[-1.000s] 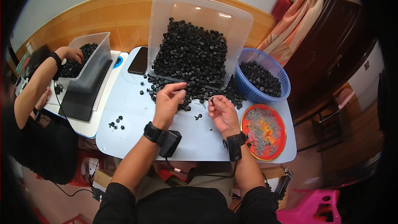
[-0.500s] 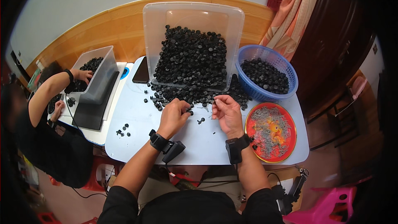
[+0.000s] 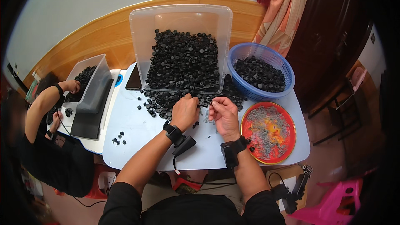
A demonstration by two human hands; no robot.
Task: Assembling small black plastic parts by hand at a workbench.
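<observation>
My left hand (image 3: 184,112) reaches to the front edge of a heap of small black round caps (image 3: 164,103), with its fingers bent together over the caps. What is under its fingertips is hidden. To the right, my right hand (image 3: 225,116) is raised a little off the table with thumb and forefinger pinched; anything between them is too small to name. A few thin grey screws (image 3: 205,116) lie between the two hands. Just below my left hand is a loose black cap (image 3: 196,124). Each wrist wears a black strapped device.
A clear bin (image 3: 134,37) of black caps lies tipped behind the heap. At right are a blue basket (image 3: 262,96) of black parts and a red plate (image 3: 246,141) of grey screws. A phone (image 3: 134,78) lies at left. A co-worker's hand (image 3: 73,86) is at another bin (image 3: 93,96).
My left hand has moved right and up to the cap heap, nearer my right hand. My right hand keeps its pinch. The co-worker's upper hand has drawn back from inside their bin.
</observation>
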